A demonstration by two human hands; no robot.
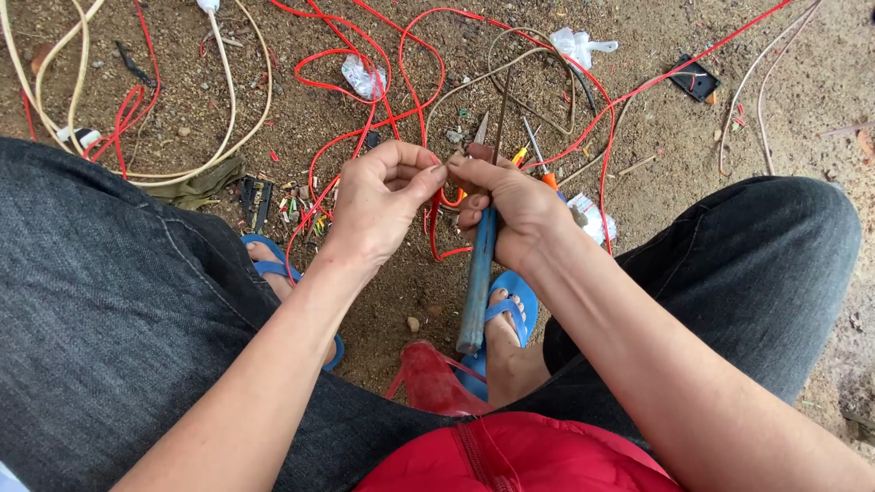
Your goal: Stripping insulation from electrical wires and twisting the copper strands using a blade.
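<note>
A single head-worn camera looks steeply down from above the person's lap toward the dirt ground (383, 301). It sits close: forearms and knees fill the lower frame, both hands meet near the centre, and the ground beyond takes the top.

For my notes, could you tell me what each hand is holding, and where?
The right hand grips pliers near their head, blue handles hanging down. The left hand pinches a red wire at its end.

At your twelve o'clock lay screwdrivers (536, 157) on the dirt floor (656, 100); cream cables (228, 109) looped at ten, a black box (694, 77) at one, blue sandals (510, 305) at six.
</note>
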